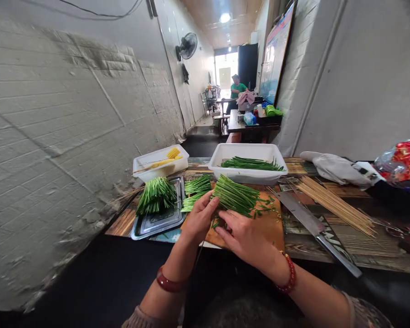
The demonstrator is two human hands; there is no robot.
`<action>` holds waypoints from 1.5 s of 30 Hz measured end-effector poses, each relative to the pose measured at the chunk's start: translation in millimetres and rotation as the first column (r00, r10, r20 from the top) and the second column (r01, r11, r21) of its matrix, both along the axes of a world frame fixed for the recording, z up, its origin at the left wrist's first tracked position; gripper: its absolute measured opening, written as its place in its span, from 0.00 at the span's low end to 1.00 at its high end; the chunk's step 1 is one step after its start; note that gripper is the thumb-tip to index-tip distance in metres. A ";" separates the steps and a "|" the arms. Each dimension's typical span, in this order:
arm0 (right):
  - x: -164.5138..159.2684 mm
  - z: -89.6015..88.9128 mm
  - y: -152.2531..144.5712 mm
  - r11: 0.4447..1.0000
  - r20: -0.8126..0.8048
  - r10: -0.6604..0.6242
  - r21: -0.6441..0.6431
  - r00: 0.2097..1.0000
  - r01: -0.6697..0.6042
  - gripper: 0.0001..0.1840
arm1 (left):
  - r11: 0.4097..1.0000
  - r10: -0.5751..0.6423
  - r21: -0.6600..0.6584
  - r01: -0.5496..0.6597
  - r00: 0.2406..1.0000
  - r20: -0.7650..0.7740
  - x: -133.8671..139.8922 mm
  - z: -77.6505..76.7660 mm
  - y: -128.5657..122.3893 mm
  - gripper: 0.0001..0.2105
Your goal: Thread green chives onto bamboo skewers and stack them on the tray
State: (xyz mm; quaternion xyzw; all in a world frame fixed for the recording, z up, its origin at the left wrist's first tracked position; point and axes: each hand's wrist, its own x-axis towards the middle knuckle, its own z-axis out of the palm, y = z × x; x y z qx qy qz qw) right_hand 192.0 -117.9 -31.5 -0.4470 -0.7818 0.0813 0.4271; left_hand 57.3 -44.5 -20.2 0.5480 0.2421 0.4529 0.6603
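Note:
My left hand (201,218) is closed on the near left end of a flat row of cut garlic chives (237,193), its thumb on top. A thin dark line, perhaps a skewer, runs down below that hand. At the near edge of the row, my right hand (244,234) has its thumb and fingers apart, with the fingertips touching or close to the stalks. Both hands are over a wooden cutting board (269,230), where chive scraps (264,205) lie. More bundled chives (196,184) lie left of the row.
A metal tray (157,223) carries a chive pile (156,196). Behind stand two white tubs, one with yellow skewered food (167,160), one with chives (253,164). A cleaver (302,213), bamboo skewers (335,205) and a light cloth glove (336,168) lie right. A person (237,89) sits far back.

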 end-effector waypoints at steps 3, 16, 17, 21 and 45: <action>19.3 12.9 -2.1 0.996 -0.121 0.078 0.053 0.990 -0.072 0.09 | 0.995 -0.074 -0.066 0.076 0.997 0.032 -16.5 0.8 5.4 0.16; 51.5 20.2 54.7 0.916 -0.114 0.075 -0.385 0.991 -0.114 0.15 | 0.933 -0.290 -0.217 0.288 0.957 0.026 -30.1 3.0 3.5 0.15; 48.7 17.0 55.7 0.902 -0.180 0.057 -0.412 0.982 -0.128 0.15 | 0.933 -0.261 -0.248 0.261 0.965 0.034 -32.5 0.9 4.7 0.15; 37.9 4.0 56.1 0.798 -0.438 -0.069 -0.564 0.896 -0.214 0.18 | 0.920 -0.168 -0.353 0.168 0.985 0.031 -46.7 -7.9 9.0 0.16; 12.5 -8.3 62.6 0.723 -0.635 -0.208 -0.612 0.744 -0.320 0.23 | 0.998 0.032 -0.047 -0.048 0.951 -0.306 -60.3 -21.0 26.1 0.13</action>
